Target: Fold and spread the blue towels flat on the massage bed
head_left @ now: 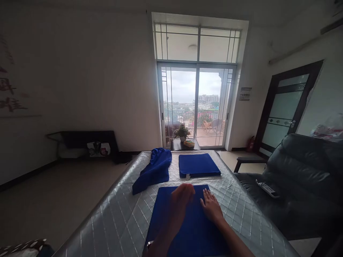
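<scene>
A flat blue folded cloth [194, 233] lies in front of me on the silver quilted table cover [115, 214]. My right hand [211, 207] rests flat on its far right part, fingers stretched out and holding nothing. Over the middle of the same cloth is my left hand [182, 198], smeared by motion. Its fingers look bent, but whether they grip anything I cannot make out. Farther back sits a second blue cloth, neatly folded [199, 164], with a small white tag at its near edge. To its left a crumpled blue cloth [155, 169] lies loosely.
A dark padded armchair [302, 178] with a remote-like white device [268, 189] stands right of the table. Beyond the far edge are a small table with a potted plant [182, 132] and glass sliding doors [197, 103]. A low black bench [88, 141] is at left.
</scene>
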Demonstrator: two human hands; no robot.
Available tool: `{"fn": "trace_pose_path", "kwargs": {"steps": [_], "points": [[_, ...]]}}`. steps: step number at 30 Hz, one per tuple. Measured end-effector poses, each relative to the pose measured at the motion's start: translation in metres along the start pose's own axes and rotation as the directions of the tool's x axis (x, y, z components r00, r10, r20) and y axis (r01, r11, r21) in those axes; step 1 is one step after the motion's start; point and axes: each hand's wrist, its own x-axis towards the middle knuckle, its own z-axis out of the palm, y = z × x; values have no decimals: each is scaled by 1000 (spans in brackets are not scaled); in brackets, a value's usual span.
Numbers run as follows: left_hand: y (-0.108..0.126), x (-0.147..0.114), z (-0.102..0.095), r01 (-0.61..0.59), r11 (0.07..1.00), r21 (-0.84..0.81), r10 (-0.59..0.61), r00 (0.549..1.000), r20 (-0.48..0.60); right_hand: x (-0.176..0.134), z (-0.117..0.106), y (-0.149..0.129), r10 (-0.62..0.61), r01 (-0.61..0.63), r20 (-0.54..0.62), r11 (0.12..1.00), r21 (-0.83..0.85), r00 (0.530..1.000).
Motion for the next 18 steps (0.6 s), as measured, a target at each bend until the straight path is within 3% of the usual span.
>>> {"fn": "trace_pose_path", "kwargs": {"steps": [2,5,9,13,15,18], "points": [[-28,20,33,0,993,122,-15,992,128,1,2,2,-14,14,-3,1000,-2,1000],[-83,43,80,-98,925,368,7,971,239,1,5,6,-73,72,-7,997,-14,997],[-142,52,111,-155,770,620,-30,961,277,0,9,10,-105,105,-20,994,-24,994],[-183,50,102,-173,658,733,-47,962,269,2,11,10,-70,70,-31,998,-1,997],[-199,49,84,-217,554,803,-27,960,279,4,12,8,-50,50,-23,999,2,998],[-213,49,40,-198,408,891,-53,969,239,6,11,5,-15,15,-13,1000,-3,1000]]}}
